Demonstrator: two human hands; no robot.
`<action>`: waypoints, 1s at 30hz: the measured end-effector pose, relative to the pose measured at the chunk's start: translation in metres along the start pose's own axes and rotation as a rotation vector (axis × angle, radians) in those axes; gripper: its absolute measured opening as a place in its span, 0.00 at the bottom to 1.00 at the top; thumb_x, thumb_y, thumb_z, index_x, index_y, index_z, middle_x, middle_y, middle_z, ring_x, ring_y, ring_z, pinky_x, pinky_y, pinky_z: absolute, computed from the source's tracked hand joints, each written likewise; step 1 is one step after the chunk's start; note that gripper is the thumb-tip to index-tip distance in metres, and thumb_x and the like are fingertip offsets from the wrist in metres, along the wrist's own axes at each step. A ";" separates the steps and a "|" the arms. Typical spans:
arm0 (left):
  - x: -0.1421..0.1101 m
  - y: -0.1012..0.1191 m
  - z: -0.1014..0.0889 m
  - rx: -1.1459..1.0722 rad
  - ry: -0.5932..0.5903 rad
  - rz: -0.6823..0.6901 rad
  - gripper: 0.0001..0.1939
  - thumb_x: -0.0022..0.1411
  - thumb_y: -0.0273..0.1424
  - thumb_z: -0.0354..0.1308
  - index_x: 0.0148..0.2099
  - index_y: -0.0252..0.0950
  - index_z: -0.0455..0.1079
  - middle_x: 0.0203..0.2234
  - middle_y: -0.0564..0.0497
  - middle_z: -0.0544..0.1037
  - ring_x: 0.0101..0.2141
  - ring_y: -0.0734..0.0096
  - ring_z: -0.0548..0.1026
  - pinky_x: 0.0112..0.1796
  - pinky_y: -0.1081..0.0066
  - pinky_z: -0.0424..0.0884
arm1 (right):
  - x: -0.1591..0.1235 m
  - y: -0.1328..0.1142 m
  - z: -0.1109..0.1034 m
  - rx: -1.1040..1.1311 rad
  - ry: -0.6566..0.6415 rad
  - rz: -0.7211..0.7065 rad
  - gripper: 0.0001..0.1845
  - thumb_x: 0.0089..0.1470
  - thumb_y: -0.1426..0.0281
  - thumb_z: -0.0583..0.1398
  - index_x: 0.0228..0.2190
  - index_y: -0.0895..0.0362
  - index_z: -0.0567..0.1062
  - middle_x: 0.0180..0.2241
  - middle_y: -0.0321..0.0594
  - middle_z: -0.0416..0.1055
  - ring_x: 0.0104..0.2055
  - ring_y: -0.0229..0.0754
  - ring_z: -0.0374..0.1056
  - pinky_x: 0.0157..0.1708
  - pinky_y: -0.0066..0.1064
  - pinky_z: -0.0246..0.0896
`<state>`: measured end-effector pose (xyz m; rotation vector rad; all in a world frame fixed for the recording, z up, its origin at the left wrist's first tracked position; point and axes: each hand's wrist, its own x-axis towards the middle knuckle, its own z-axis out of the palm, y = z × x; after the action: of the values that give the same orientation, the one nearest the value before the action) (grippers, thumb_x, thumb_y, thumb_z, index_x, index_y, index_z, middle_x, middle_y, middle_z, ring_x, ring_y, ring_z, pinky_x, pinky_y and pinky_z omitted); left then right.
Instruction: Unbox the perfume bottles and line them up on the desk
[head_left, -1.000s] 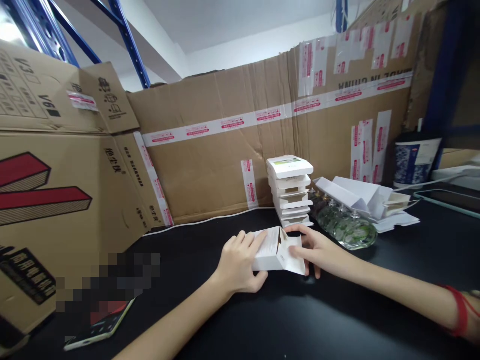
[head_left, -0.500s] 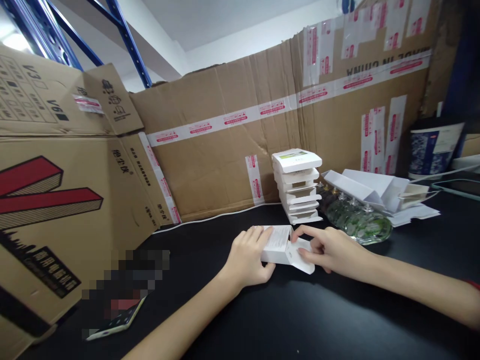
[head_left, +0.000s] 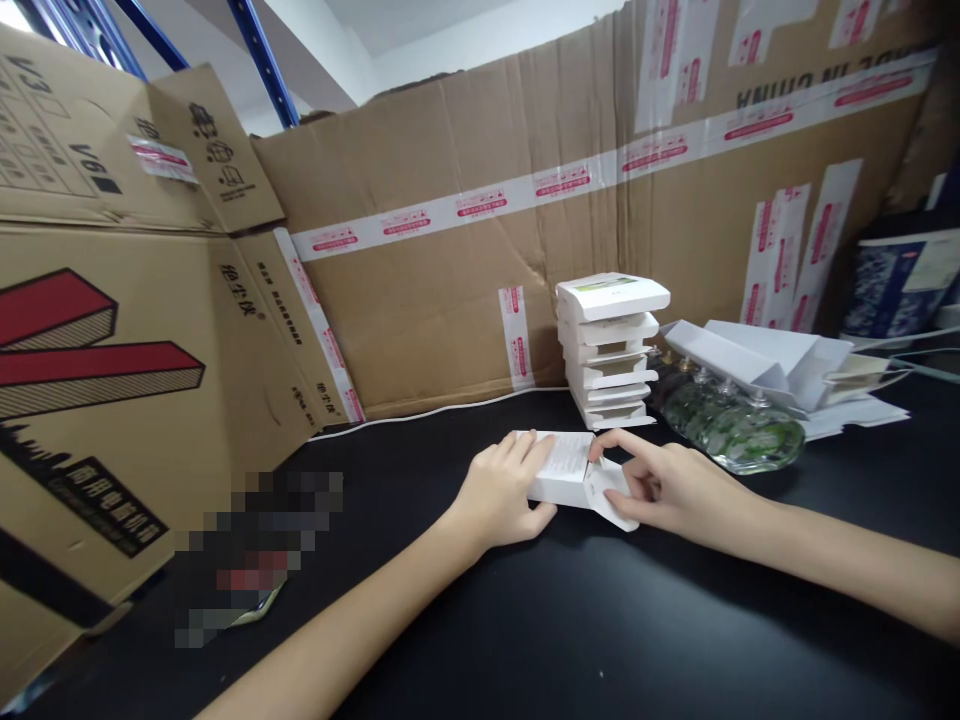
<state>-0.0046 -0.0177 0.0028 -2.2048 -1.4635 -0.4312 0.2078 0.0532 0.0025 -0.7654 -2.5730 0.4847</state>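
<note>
On the black surface point(head_left: 480, 640), in front of a stack of white boxes point(head_left: 611, 300), lies a small white carton point(head_left: 561, 488) with printed text on its upper face. The left hand point(head_left: 495, 495) grips the carton from its left end: its fingers lie across the top, and its thumb is at the near side, so that end of the carton sits under and between them. The right hand point(head_left: 660, 490) is at the other end, where an open flap point(head_left: 609, 498) sticks out towards the right. Its fingers are bent and held narrow, the index fingertip at the carton's open edge and the thumb on the flap, so the flap lies between them.

Behind the carton and to its right, the boxes stand piled up, several with open ends facing right. Beside the stack is a row of clear glass bottles point(head_left: 754, 435) with green inside, and folded white card pieces point(head_left: 780, 365) lie next to and partly behind them. A large cardboard panel point(head_left: 420, 300) with strips of tape stands along the back, a printed cardboard box point(head_left: 135, 400) is at the left, and a blue-and-white cup point(head_left: 896, 285) is at the far right.
</note>
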 end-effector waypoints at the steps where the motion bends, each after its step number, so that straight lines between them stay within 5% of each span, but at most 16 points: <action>1: 0.000 0.000 0.000 -0.002 0.001 -0.001 0.29 0.48 0.33 0.54 0.54 0.30 0.61 0.47 0.40 0.71 0.46 0.55 0.69 0.42 0.59 0.70 | 0.000 -0.001 -0.001 -0.003 -0.002 0.002 0.16 0.50 0.68 0.55 0.42 0.50 0.62 0.17 0.24 0.63 0.18 0.33 0.58 0.21 0.24 0.48; 30: 0.002 0.001 -0.002 -0.063 -0.028 -0.015 0.29 0.47 0.32 0.54 0.54 0.33 0.61 0.47 0.42 0.70 0.47 0.58 0.68 0.45 0.62 0.67 | 0.003 -0.003 -0.007 -0.062 0.042 0.019 0.11 0.54 0.62 0.51 0.37 0.51 0.69 0.17 0.28 0.65 0.19 0.34 0.60 0.21 0.24 0.48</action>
<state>-0.0028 -0.0181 0.0051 -2.2590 -1.5014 -0.4588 0.2076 0.0536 0.0102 -0.8137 -2.5538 0.3926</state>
